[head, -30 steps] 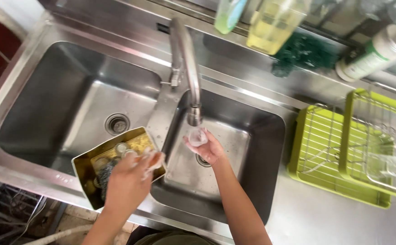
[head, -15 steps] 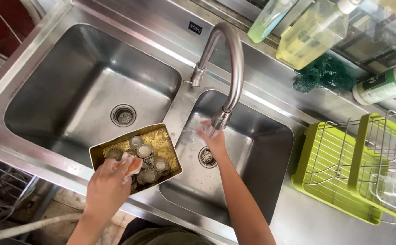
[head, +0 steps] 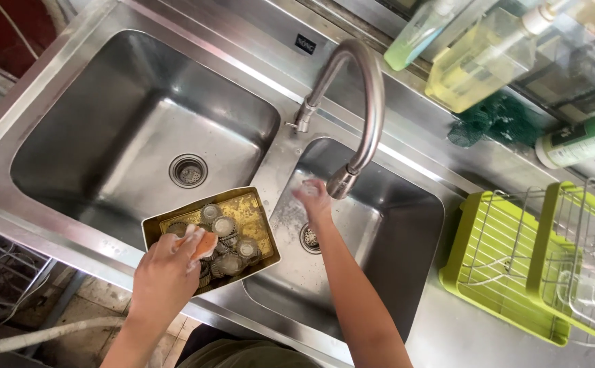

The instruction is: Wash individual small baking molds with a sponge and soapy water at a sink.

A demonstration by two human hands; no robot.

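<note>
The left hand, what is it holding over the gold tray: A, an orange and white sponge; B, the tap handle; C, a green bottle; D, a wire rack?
A: the left hand grips an orange and white sponge above the gold tray of small round cups, while the right hand is up under the tap spout.

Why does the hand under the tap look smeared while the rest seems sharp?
In the head view, the right hand under the faucet is motion-blurred; the left hand and gold tray stay crisp. Bright glare streaks the steel sink, and the edges bow like a wide lens.
</note>
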